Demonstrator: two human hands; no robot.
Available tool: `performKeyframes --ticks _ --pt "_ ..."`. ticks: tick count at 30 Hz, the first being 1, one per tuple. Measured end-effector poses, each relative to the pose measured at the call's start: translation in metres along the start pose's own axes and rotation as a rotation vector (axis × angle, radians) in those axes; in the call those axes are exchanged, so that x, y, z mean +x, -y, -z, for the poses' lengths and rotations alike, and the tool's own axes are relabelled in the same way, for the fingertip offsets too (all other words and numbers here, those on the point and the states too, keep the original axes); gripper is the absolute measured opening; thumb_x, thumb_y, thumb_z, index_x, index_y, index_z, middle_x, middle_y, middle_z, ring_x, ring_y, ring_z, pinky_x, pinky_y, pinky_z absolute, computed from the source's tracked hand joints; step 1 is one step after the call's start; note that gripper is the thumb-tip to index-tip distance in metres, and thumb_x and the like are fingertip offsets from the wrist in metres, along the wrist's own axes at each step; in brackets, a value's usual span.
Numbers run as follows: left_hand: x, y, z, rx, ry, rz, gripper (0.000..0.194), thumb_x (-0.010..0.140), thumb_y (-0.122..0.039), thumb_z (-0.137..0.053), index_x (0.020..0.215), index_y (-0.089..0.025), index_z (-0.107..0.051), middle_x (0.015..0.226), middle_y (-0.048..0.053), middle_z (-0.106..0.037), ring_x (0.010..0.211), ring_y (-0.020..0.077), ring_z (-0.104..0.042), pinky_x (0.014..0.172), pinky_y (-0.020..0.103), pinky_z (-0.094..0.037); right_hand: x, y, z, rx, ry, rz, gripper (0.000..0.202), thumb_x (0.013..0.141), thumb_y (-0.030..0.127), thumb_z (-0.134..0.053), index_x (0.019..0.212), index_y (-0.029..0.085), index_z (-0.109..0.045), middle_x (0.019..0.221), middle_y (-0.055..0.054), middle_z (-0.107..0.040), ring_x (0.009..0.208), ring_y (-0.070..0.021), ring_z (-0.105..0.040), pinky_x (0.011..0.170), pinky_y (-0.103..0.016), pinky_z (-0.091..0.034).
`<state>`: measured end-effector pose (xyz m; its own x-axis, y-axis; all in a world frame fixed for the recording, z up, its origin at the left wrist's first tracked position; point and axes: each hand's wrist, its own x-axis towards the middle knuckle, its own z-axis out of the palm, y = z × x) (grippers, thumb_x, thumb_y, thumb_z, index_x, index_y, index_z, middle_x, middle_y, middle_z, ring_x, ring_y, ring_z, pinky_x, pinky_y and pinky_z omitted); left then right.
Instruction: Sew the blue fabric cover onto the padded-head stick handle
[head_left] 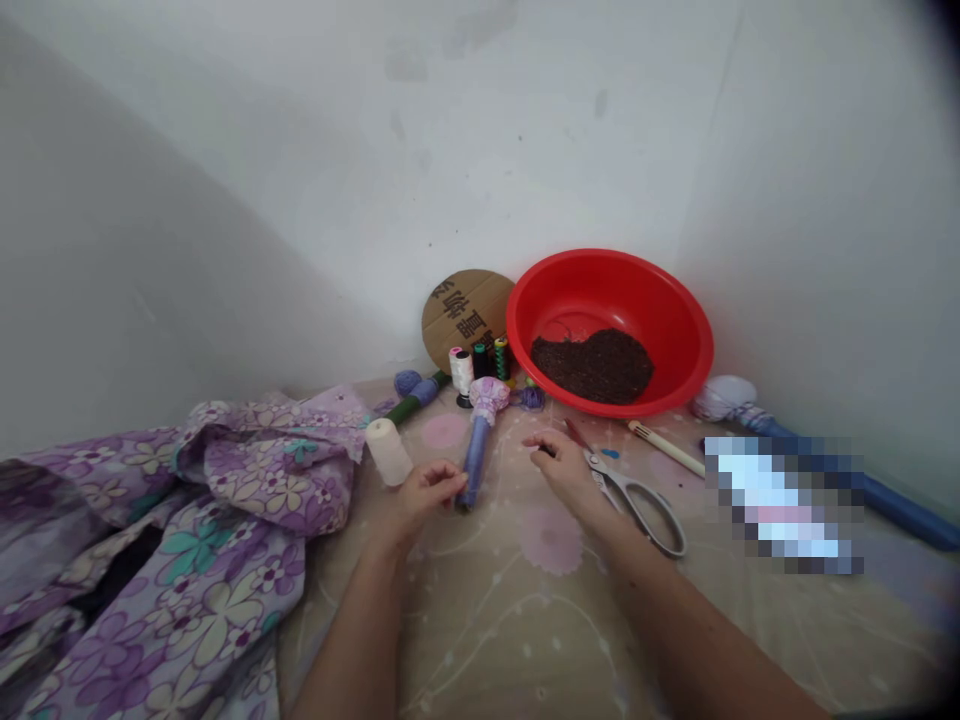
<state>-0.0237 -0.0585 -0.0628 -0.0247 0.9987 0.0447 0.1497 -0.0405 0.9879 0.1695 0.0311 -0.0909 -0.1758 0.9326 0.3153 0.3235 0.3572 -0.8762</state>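
Note:
A short stick wrapped in purple, with a bunched floral cloth head, lies on the table cover and points away from me. My left hand has its thumb and fingertips pinched at the stick's lower left side. To the right of the stick, my right hand hovers with curled fingers; anything between them is too small to make out. A cone of white thread leans just beyond my left hand. Grey-handled scissors lie beside my right wrist.
A red basin holds dark brown grains. Thread spools and a cardboard disc stand near the wall. Floral fabric is heaped at left. At right lie a cream box cutter, a blue-handled stick and a pixelated object.

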Motion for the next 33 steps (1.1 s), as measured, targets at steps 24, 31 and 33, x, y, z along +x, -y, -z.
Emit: performKeyframes --ticks 24,31,33 --pt "0.0 -0.007 -0.006 -0.08 0.041 -0.138 0.026 0.067 -0.034 -0.055 0.054 -0.013 -0.051 0.079 0.004 -0.049 0.063 0.0097 -0.045 0.05 0.019 -0.034 -0.026 0.029 -0.04 0.966 0.677 -0.826 0.022 0.075 0.038 -0.048 0.067 0.017 -0.043 0.04 0.01 -0.022 0.033 -0.0024 -0.012 0.034 -0.015 -0.006" --pt "-0.003 -0.012 -0.003 -0.052 -0.033 -0.148 0.026 0.066 -0.03 -0.056 0.048 -0.013 -0.049 0.077 0.003 -0.051 0.07 0.0115 -0.047 0.054 0.02 -0.034 -0.028 0.03 -0.038 0.932 0.645 -0.738 0.024 0.072 0.038 -0.051 0.064 0.017 -0.041 0.04 0.01 -0.024 0.033 -0.0025 -0.015 0.034 -0.016 -0.005" --pt "-0.003 -0.012 -0.004 -0.053 -0.048 -0.125 0.027 0.065 -0.031 -0.058 0.047 -0.013 -0.049 0.079 0.003 -0.051 0.068 0.0114 -0.046 0.052 0.02 -0.033 -0.029 0.031 -0.037 0.914 0.634 -0.724 0.024 0.072 0.037 -0.051 0.064 0.017 -0.041 0.04 0.01 -0.024 0.033 -0.0025 -0.015 0.035 -0.016 -0.005"
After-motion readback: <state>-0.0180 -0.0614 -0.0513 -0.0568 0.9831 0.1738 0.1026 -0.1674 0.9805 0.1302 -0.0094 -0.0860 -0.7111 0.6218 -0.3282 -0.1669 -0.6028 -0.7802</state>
